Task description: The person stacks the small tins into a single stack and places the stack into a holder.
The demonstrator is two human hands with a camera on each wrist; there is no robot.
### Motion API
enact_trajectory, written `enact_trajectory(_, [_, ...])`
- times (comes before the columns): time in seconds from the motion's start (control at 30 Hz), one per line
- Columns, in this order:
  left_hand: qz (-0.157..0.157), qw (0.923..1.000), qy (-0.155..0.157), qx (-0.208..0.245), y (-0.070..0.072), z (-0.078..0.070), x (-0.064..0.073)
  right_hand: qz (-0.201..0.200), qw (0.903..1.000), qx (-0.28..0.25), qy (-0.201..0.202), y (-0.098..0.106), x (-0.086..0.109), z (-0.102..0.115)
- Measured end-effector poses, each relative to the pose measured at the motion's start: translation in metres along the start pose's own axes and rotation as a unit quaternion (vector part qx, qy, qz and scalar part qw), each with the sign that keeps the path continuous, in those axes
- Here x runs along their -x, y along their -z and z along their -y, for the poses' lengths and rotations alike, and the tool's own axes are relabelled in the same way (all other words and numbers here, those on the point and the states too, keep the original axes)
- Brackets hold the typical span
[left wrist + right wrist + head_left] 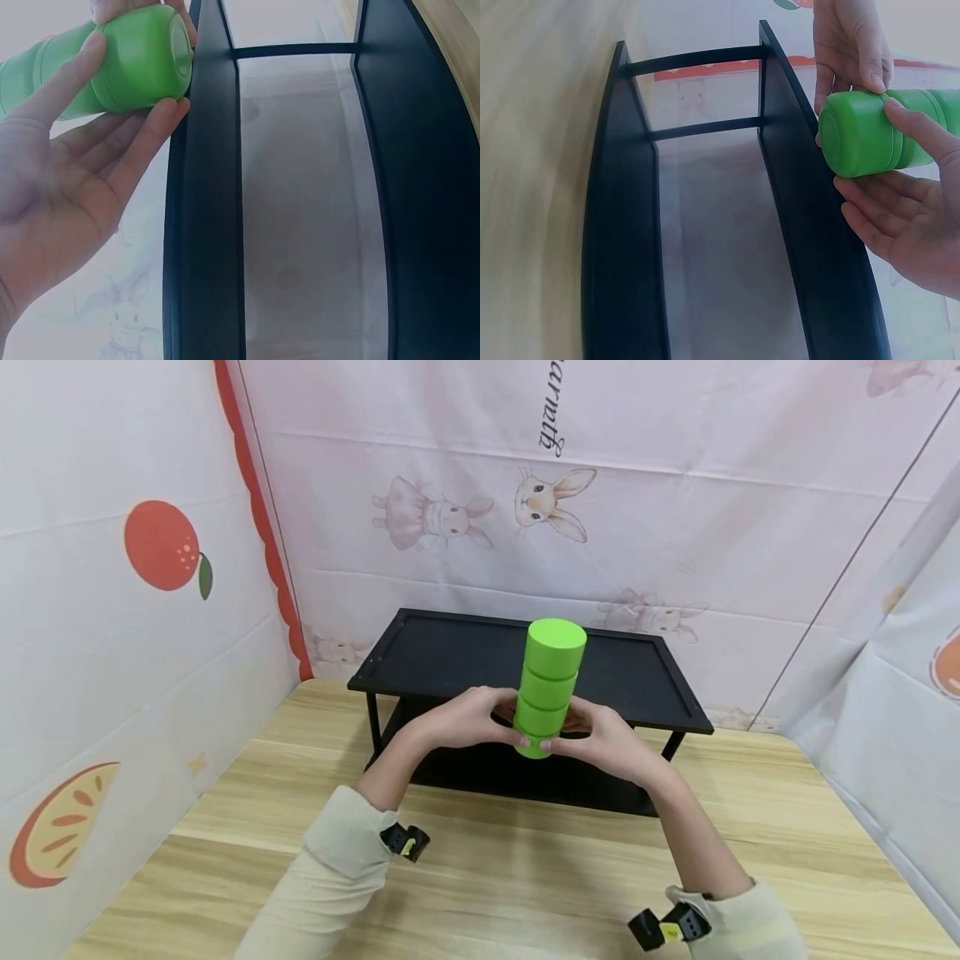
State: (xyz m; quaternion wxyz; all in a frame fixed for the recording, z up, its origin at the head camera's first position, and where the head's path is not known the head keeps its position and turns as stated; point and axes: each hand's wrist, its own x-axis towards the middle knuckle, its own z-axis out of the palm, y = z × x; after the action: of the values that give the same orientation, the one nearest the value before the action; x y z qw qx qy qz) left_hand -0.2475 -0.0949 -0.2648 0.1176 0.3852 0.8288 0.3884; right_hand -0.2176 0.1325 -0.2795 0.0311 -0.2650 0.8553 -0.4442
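A tall green cylinder (549,681), ringed by several grooves, stands slightly tilted between both hands, over the front part of the black shelf. My left hand (476,717) holds its lower part from the left, thumb in front and fingers behind. From the other side my right hand (603,739) grips the same lower part in a matching way. In the left wrist view the cylinder's rounded bottom (180,52) shows, close to the shelf's top edge. Thumb and fingers curve round the green side in the right wrist view too.
A black two-level shelf (465,652) stands on the wooden table (480,860) at the back, its lower board (487,777) partly behind the hands. Printed cloths hang as walls behind (450,468) and at the left (90,635).
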Motion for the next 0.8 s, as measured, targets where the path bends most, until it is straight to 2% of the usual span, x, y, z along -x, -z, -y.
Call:
enact_trajectory(0.33, [0.000, 1.0000, -0.003, -0.001, 0.005, 0.000, -0.003, 0.000, 0.9999, 0.008, 0.011, 0.004, -0.005, -0.001])
enact_trajectory(0.8, [-0.005, 1.0000, 0.000, 0.002, 0.011, -0.001, -0.008, 0.009, 0.9999, -0.004, -0.004, 0.011, -0.009, 0.004])
